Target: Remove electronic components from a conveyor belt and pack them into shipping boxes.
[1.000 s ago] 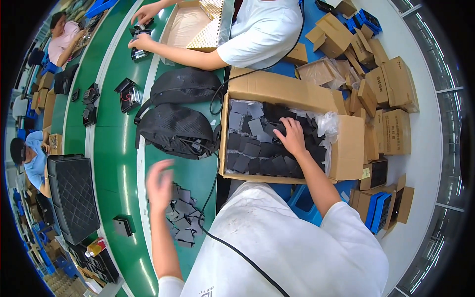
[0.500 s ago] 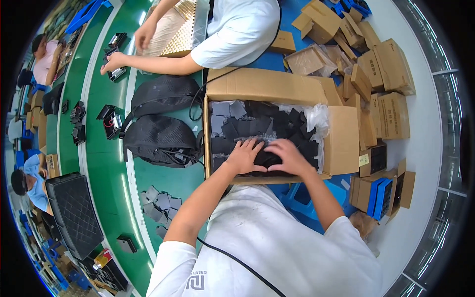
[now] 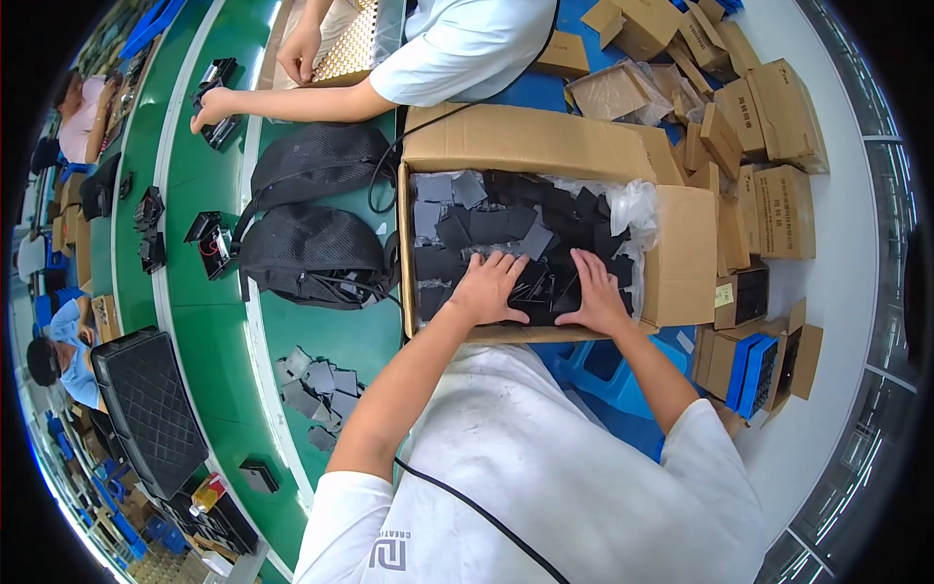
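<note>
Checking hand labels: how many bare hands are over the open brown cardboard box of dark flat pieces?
2: the bare left hand and, to its right, the bare right hand, both toward the near side. Neither is hidden.

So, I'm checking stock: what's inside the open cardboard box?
Thin black and grey pieces, with clear plastic at the right. Left hand and right hand cover some; anything deeper is hidden.
</note>
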A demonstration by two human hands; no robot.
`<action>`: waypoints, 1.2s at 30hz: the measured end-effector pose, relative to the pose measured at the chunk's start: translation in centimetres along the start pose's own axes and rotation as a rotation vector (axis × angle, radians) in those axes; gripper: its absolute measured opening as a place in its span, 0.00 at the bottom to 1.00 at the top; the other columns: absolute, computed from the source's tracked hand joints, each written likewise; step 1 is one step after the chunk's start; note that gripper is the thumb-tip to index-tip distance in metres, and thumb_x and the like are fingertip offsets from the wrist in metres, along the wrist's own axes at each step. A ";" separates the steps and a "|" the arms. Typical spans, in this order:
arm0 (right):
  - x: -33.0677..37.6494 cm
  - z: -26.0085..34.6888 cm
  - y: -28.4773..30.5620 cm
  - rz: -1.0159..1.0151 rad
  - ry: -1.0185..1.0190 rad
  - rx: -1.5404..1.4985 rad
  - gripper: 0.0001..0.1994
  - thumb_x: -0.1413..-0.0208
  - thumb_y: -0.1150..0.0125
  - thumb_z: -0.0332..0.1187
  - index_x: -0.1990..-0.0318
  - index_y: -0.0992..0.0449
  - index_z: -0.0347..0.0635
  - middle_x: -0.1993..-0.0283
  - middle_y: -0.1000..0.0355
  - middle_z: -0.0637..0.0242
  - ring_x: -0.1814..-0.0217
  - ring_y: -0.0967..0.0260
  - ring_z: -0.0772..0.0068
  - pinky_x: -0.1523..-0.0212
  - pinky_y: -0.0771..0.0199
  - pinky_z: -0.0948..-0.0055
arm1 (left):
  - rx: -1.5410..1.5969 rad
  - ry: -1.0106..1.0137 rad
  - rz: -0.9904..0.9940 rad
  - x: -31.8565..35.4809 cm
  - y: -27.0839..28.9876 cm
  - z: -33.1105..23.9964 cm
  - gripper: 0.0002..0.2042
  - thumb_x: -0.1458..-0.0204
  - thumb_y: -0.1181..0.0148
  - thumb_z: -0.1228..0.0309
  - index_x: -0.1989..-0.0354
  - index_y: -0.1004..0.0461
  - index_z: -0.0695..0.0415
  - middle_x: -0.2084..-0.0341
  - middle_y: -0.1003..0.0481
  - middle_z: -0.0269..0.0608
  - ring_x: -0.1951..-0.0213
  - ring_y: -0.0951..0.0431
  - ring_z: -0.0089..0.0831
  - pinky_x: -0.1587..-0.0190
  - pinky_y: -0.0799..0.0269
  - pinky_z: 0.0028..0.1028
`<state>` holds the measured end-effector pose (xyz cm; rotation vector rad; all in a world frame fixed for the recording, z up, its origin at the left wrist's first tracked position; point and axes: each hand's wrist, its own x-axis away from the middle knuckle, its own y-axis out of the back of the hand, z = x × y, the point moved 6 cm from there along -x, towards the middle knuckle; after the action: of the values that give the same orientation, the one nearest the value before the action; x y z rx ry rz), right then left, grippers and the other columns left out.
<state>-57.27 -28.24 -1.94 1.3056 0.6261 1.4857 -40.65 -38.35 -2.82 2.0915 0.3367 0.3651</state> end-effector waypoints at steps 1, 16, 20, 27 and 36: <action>-0.2 -0.3 -0.2 -0.010 -0.001 -0.019 0.62 0.75 0.21 0.46 0.30 0.55 0.43 0.29 0.53 0.54 0.28 0.56 0.48 0.33 0.46 0.54 | 0.051 0.005 0.014 -0.1 0.3 -0.2 0.45 0.61 0.33 0.47 0.37 0.42 0.59 0.50 0.32 0.48 0.48 0.32 0.41 0.46 0.39 0.40; -2.4 -0.5 0.0 -0.038 0.169 -0.135 0.59 0.76 0.19 0.37 0.31 0.52 0.43 0.37 0.41 0.55 0.39 0.41 0.50 0.40 0.36 0.60 | 0.014 0.071 0.104 -1.2 -3.8 -0.1 0.32 0.63 0.31 0.60 0.49 0.34 0.63 0.62 0.26 0.47 0.63 0.22 0.43 0.62 0.26 0.35; -2.3 0.0 1.4 0.050 0.163 -0.107 0.58 0.75 0.19 0.36 0.32 0.51 0.44 0.39 0.39 0.56 0.40 0.40 0.52 0.41 0.36 0.61 | 0.059 0.014 0.013 -1.1 -2.5 0.0 0.31 0.63 0.31 0.59 0.51 0.32 0.62 0.64 0.25 0.46 0.65 0.22 0.42 0.63 0.26 0.34; -0.4 1.5 0.8 -0.028 0.296 -0.219 0.56 0.75 0.20 0.37 0.33 0.49 0.44 0.41 0.38 0.56 0.42 0.40 0.52 0.42 0.34 0.63 | -0.052 -0.090 -0.010 -0.9 -3.7 -0.8 0.31 0.64 0.31 0.58 0.51 0.32 0.61 0.67 0.23 0.49 0.69 0.21 0.44 0.65 0.26 0.33; 1.0 1.6 1.1 -0.131 0.276 -0.078 0.55 0.74 0.20 0.37 0.34 0.48 0.41 0.40 0.40 0.55 0.42 0.40 0.52 0.42 0.34 0.64 | -0.173 -0.106 0.184 -1.4 -4.8 -2.7 0.32 0.61 0.31 0.54 0.51 0.31 0.63 0.65 0.23 0.44 0.70 0.21 0.40 0.62 0.27 0.31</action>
<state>-56.06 -28.04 -0.11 0.9881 0.8075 1.5778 -43.48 -34.31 -5.74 1.9676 0.0479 0.3767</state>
